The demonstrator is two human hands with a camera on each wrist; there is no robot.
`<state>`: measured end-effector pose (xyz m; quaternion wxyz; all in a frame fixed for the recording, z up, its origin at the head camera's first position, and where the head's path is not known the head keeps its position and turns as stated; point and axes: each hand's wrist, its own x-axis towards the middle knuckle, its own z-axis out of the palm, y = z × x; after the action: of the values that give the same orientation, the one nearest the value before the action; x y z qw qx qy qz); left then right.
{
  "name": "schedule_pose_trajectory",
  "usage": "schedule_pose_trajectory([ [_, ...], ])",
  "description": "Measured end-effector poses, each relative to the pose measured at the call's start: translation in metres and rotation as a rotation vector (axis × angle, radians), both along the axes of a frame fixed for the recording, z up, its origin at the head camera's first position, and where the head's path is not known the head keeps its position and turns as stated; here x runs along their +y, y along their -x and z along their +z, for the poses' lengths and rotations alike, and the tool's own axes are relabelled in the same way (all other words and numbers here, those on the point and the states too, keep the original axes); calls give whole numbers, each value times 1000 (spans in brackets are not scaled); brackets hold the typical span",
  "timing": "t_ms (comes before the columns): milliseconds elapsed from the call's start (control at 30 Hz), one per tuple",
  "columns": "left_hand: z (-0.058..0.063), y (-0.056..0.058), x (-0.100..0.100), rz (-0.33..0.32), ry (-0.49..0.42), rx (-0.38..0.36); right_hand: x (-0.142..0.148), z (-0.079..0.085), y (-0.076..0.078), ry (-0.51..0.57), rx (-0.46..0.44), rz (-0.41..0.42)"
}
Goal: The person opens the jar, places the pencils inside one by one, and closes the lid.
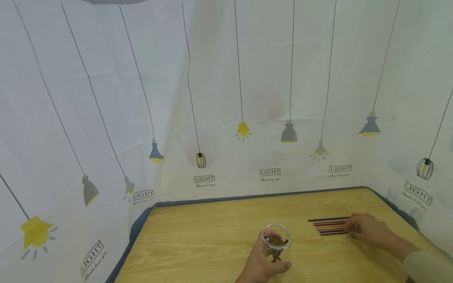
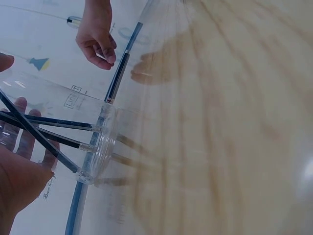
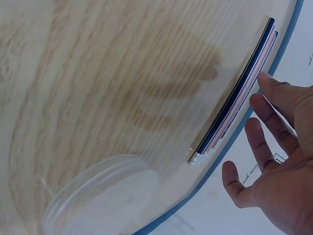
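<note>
My left hand (image 1: 263, 261) grips a clear glass jar (image 1: 277, 232) near the table's front, fingers wrapped round its side. Three dark pencils (image 2: 49, 137) lean crossed inside the jar in the left wrist view, their pale-tipped ends at its base. Toward the right of the table lies a row of pencils (image 1: 329, 228), black, red and tan, side by side. My right hand (image 1: 369, 230) is at the right ends of that row. In the right wrist view its fingers (image 3: 261, 137) are spread beside the pencils (image 3: 239, 90), with nothing seen between them; contact cannot be told.
A whitish round, lid-like piece (image 3: 102, 205) lies at the lower left of the right wrist view. The wooden table (image 1: 212, 228) has a blue edge (image 1: 262, 195). White sheets (image 1: 219, 94) printed with hanging lamps stand behind and at both sides.
</note>
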<state>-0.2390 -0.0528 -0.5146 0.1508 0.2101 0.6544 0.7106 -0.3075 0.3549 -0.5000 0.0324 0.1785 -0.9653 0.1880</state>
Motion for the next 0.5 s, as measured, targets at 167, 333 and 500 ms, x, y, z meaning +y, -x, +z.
schedule_pose_trajectory([
  [167,-1,1,0,1,0,3,1,-4,2,-3,-3,-21],
  [333,-1,1,-1,-4,-6,0,4,-10,2,-5,-5,-26],
  [500,-1,-1,-1,-1,-5,-2,3,-11,3,-28,-59,-100],
])
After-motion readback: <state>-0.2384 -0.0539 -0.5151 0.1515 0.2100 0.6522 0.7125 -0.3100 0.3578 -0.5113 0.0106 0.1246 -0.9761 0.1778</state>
